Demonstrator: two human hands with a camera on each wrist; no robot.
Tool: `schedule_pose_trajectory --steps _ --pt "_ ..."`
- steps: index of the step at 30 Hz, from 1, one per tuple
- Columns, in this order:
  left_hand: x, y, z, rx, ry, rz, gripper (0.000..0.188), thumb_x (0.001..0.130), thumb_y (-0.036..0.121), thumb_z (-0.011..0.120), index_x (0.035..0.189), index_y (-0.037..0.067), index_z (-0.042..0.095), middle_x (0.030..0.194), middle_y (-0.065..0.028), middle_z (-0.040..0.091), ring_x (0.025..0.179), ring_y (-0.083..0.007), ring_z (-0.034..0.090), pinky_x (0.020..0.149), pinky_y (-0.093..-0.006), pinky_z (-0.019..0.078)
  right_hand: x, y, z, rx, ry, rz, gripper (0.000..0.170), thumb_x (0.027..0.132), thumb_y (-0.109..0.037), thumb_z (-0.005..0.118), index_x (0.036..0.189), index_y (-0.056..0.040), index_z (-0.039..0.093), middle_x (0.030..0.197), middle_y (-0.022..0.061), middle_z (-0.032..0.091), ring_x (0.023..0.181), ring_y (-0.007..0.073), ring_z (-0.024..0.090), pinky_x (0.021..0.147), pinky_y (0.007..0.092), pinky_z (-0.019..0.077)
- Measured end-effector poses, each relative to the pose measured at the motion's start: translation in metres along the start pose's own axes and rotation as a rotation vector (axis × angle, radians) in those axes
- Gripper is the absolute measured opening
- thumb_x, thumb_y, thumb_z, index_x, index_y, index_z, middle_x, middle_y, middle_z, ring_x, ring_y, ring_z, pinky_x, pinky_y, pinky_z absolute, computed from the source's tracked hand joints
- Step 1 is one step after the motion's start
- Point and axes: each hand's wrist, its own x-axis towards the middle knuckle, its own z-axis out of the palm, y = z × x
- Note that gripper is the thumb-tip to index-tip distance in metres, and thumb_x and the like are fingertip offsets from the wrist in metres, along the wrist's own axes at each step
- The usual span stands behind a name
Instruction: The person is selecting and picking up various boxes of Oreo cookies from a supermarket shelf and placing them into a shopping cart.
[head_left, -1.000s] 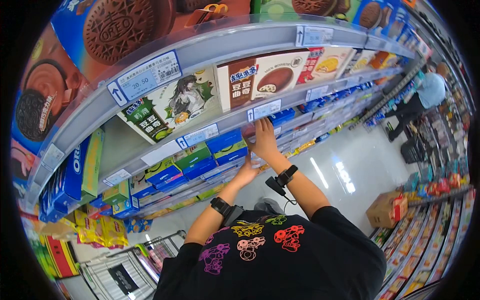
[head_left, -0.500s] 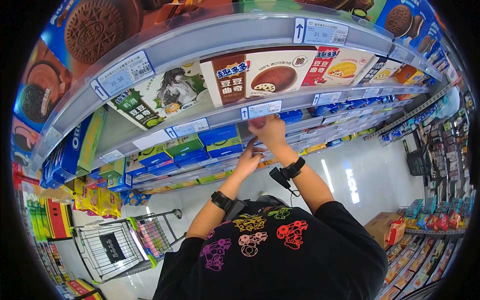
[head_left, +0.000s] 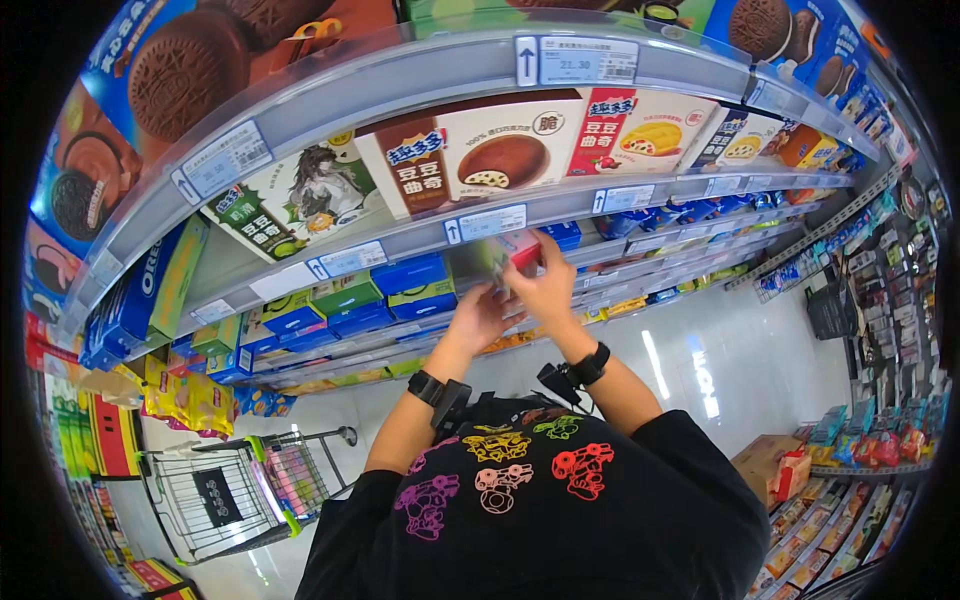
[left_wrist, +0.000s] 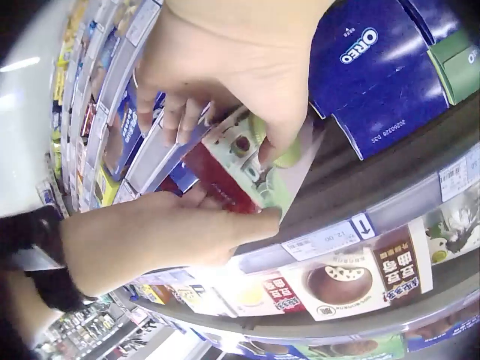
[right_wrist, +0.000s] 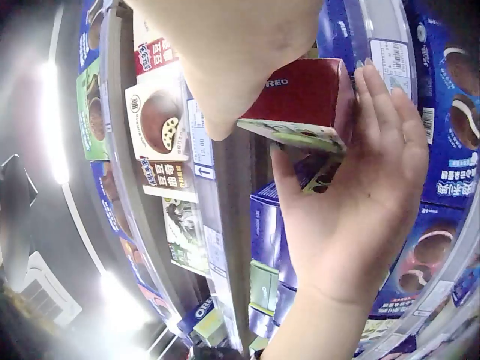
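A small red Oreo cookie box (head_left: 521,243) with a pale green printed face is held between both hands, just in front of a shelf gap. My right hand (head_left: 547,290) grips it from the right side; in the right wrist view this hand looms close and hides part of the box. From below and left, my left hand (head_left: 478,322) pinches the box. In the left wrist view the left thumb presses the green face (left_wrist: 288,180). The left fingers (right_wrist: 386,124) lie along the box's side in the right wrist view.
Blue and green Oreo boxes (head_left: 410,273) line the shelf left of the gap. Above it, white cookie boxes (head_left: 505,160) stand behind a price-tag rail (head_left: 560,214). A shopping cart (head_left: 215,500) stands at lower left, a cardboard carton (head_left: 765,462) at lower right.
The right hand, earlier reaching into the shelf gap, has drawn back with the red box. My left hand has moved up to it and now holds it too. The head view has shifted.
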Motion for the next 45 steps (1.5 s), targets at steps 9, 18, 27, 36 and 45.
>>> schedule_pose_trajectory --steps 9,18,27,36,45 --pt "0.005 -0.027 0.042 0.041 -0.022 0.147 0.079 0.078 0.065 0.035 0.125 0.001 0.035 0.126 -0.0178 0.042 0.116 -0.0312 0.042 0.095 -0.0457 0.0362 -0.055 0.011 -0.048 -0.031 0.017 -0.439 0.059 0.055 -0.012 0.072 0.108 0.0018 0.048 0.099 0.0182 0.057 0.089 0.0296 0.059 0.077 0.0357 0.0464" --pt "-0.015 -0.086 0.032 0.069 0.027 0.240 0.056 0.087 0.049 0.039 0.114 0.001 0.043 0.105 -0.0119 0.054 0.093 -0.0203 0.057 0.079 -0.0335 0.0498 -0.097 0.033 -0.077 -0.042 -0.075 -0.573 0.067 0.054 -0.021 0.074 0.110 -0.0008 0.043 0.106 0.0205 0.053 0.093 0.0344 0.053 0.081 0.0446 0.0402" --pt "-0.099 -0.112 0.025 0.164 0.045 0.087 0.051 0.087 0.044 0.044 0.115 0.001 0.043 0.106 -0.0095 0.054 0.090 -0.0162 0.057 0.077 -0.0305 0.0497 -0.113 -0.017 -0.095 0.067 -0.442 -0.619 0.055 0.066 -0.027 0.061 0.111 0.0004 0.046 0.114 0.0192 0.049 0.101 0.0339 0.047 0.089 0.0441 0.0342" --pt "-0.279 -0.174 0.018 0.212 0.350 0.594 0.051 0.086 0.040 0.049 0.121 0.005 0.039 0.110 -0.0070 0.051 0.096 -0.0121 0.053 0.079 -0.0281 0.0469 -0.244 -0.063 -0.043 0.473 -0.803 -0.200 0.053 0.076 -0.013 0.051 0.124 0.0029 0.034 0.119 0.0195 0.045 0.107 0.0314 0.045 0.090 0.0396 0.0364" --pt "-0.487 -0.254 0.035 0.625 1.251 0.725 0.055 0.075 0.025 0.066 0.116 0.001 0.037 0.105 -0.0112 0.053 0.093 -0.0164 0.053 0.080 -0.0299 0.0441 -0.416 -0.127 -0.009 0.801 -1.414 0.701 0.038 0.083 -0.015 0.054 0.115 0.0001 0.040 0.105 0.0098 0.053 0.091 0.0155 0.054 0.076 0.0275 0.0444"
